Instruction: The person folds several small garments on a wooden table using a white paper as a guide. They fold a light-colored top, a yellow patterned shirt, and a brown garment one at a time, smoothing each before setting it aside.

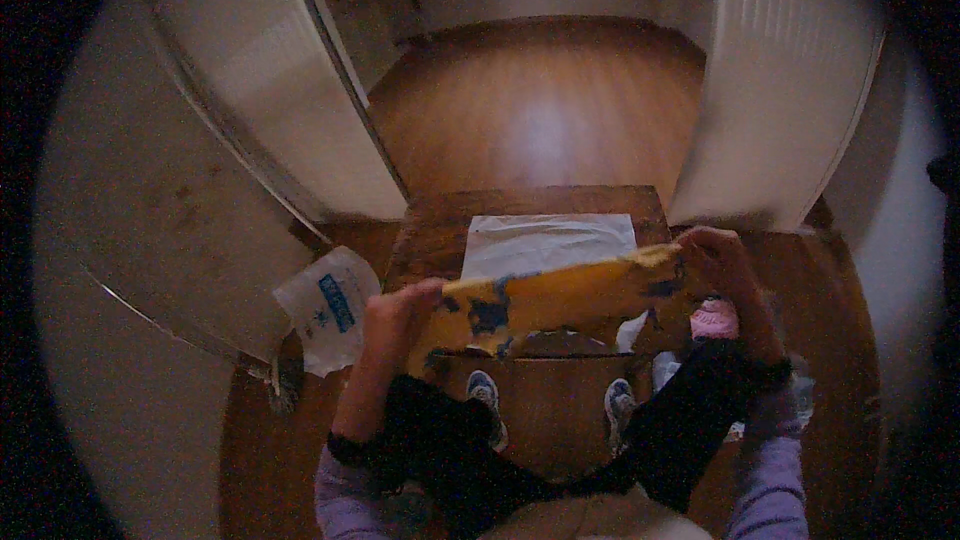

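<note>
Between my two hands hangs a yellow cloth garment with dark blue patches [577, 291], stretched sideways above a low wooden table. My left hand [405, 311] grips its left upper corner. The right upper corner is pinched in my right hand [712, 244], raised slightly higher. Behind the cloth, a white plastic sheet or bag [551, 236] lies flat on the wooden table [431, 232]; the cloth hides its near part. The garment's exact kind is unclear in the dim, blurred view.
A white plastic bag with blue print [330, 311] is left of the table. A pink item [714, 319] sits near my right forearm, with clear plastic packaging [802, 397] on the floor beyond my right knee. Pale panels [300, 90] flank the wooden floor ahead.
</note>
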Demonstrator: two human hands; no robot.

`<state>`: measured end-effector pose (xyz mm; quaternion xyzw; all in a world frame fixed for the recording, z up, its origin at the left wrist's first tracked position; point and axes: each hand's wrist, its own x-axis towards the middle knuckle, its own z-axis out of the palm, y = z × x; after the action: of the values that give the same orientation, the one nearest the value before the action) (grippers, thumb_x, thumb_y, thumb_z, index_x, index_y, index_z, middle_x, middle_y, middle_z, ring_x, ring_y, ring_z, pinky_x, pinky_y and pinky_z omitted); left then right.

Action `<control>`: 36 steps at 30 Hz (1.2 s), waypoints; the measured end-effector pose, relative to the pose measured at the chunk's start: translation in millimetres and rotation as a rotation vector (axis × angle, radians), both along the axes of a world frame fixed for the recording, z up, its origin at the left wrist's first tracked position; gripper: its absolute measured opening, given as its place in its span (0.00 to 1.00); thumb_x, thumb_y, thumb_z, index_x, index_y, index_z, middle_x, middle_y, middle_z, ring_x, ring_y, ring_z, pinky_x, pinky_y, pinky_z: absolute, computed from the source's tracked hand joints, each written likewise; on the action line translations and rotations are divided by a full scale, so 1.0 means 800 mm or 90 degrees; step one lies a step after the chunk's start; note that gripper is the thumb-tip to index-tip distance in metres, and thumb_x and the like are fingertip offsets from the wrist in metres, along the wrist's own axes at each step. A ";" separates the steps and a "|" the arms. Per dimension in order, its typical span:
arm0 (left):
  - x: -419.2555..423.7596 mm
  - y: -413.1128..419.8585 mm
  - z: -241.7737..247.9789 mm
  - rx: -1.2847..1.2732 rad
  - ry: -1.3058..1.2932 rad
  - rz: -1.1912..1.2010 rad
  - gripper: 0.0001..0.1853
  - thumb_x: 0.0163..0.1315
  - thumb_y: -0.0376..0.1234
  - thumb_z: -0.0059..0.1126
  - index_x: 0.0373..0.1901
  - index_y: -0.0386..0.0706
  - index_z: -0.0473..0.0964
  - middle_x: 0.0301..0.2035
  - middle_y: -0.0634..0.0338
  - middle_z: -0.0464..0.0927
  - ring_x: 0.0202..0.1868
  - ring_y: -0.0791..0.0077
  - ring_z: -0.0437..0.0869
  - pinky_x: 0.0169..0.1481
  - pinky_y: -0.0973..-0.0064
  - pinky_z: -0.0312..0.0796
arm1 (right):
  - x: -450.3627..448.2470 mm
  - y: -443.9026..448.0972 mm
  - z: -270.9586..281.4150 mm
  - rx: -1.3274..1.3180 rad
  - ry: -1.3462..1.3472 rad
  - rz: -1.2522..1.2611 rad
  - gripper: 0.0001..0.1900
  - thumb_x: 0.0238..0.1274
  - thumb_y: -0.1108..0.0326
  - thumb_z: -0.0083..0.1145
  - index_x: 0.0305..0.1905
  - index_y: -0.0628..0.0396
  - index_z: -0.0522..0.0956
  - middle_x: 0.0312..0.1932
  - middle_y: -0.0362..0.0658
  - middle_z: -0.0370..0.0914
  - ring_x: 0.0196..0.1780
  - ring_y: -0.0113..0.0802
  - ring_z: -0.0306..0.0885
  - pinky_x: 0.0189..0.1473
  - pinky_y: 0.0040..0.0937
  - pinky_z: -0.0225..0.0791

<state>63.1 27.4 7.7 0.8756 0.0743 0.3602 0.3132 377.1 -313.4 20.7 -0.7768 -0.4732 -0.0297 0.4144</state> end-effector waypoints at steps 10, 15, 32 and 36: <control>-0.005 0.034 0.048 0.201 0.006 0.029 0.09 0.61 0.29 0.56 0.43 0.41 0.79 0.26 0.54 0.81 0.26 0.62 0.84 0.31 0.72 0.74 | -0.033 0.010 0.081 0.017 0.034 0.013 0.09 0.62 0.66 0.57 0.37 0.61 0.81 0.30 0.42 0.81 0.33 0.23 0.75 0.35 0.25 0.69; 0.122 0.126 0.046 0.030 0.080 0.148 0.11 0.62 0.32 0.58 0.45 0.42 0.78 0.34 0.53 0.81 0.34 0.56 0.81 0.43 0.71 0.74 | 0.055 0.109 0.067 0.023 -0.283 0.063 0.10 0.61 0.68 0.57 0.44 0.61 0.79 0.36 0.46 0.80 0.41 0.32 0.77 0.43 0.29 0.71; 0.142 0.102 -0.208 -0.080 0.495 -0.247 0.17 0.58 0.34 0.61 0.49 0.45 0.75 0.43 0.48 0.73 0.46 0.51 0.76 0.51 0.59 0.71 | 0.076 0.045 -0.192 -0.437 0.173 0.179 0.17 0.51 0.65 0.66 0.47 0.55 0.79 0.40 0.48 0.80 0.45 0.43 0.80 0.44 0.37 0.73; 0.135 0.102 -0.209 0.068 0.602 -0.301 0.22 0.57 0.34 0.62 0.55 0.48 0.72 0.47 0.48 0.70 0.48 0.50 0.75 0.52 0.59 0.71 | 0.049 0.047 -0.196 -0.494 0.054 0.140 0.21 0.47 0.63 0.68 0.48 0.54 0.77 0.47 0.52 0.73 0.49 0.52 0.74 0.50 0.42 0.70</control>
<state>170.9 109.3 -159.5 0.9500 -0.0103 -0.1512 0.2728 416.6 -276.0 -135.9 -0.8208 -0.5121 0.2278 0.1102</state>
